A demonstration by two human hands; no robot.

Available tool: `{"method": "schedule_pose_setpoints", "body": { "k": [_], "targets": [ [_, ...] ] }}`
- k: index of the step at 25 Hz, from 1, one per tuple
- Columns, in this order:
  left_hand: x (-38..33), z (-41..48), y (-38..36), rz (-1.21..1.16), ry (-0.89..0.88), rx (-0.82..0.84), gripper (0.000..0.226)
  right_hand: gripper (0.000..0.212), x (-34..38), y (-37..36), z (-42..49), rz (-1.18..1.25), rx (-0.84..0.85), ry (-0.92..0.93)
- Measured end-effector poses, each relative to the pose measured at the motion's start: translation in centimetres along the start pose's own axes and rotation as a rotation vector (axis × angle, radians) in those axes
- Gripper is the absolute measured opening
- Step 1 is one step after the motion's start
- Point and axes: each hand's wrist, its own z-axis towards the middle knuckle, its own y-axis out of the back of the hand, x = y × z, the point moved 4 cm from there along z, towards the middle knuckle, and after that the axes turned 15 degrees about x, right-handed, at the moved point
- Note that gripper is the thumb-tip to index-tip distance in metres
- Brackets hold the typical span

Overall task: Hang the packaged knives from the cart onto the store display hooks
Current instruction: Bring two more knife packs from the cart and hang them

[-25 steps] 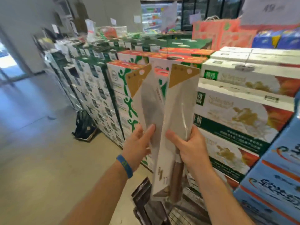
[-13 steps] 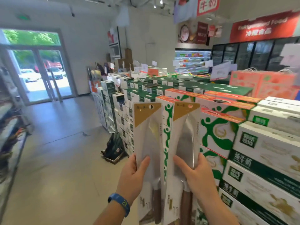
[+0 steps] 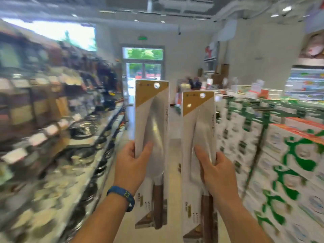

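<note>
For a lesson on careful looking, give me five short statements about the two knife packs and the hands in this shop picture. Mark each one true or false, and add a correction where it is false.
1. The left hand grips the left pack and the right hand grips the right pack. True.
2. Both knives have their handles pointing up. False: the wooden handles point down, and the hang holes are at the top.
3. A blue wristband sits on the left wrist. True.
4. The two packs overlap. False: a gap shows between them.
5. One pack hangs on a display hook. False: both are held in the hands.
</note>
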Motion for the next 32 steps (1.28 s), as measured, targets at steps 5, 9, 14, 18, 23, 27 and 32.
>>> {"method": "schedule_pose_setpoints", "body": {
  "k": [5,9,14,18,23,27,32],
  "targets": [
    [0.2,-3.9,17.2,0.187,0.052,-0.377,0.031,0.059,5.0,-18.2,1.7,0.130,0.375,0.112],
    [-0.8,-8.9,28.7,0.342,0.089,-0.677,0.029,0.061,9.0,-31.6,0.3,0.252,0.674,0.184],
    [-3.0,-16.0,36.9,0.453,0.081,-1.026,0.024,0.051,13.0,-44.3,-3.3,0.442,1.049,0.232],
    [-6.3,-19.3,39.4,0.602,0.092,-1.214,0.027,0.056,16.5,-51.0,-6.0,0.527,1.298,0.258],
    [-8.1,-24.5,38.2,0.760,0.089,-1.452,0.027,0.071,18.1,-56.3,-10.3,0.664,1.559,0.297],
    [-10.1,-27.7,36.5,0.845,0.144,-1.615,0.035,0.052,19.9,-58.4,-15.4,0.723,1.767,0.247],
    [-11.9,-30.2,36.9,0.841,0.162,-1.668,0.023,0.042,22.6,-59.3,-19.6,0.849,1.827,0.298]
  ]
}}
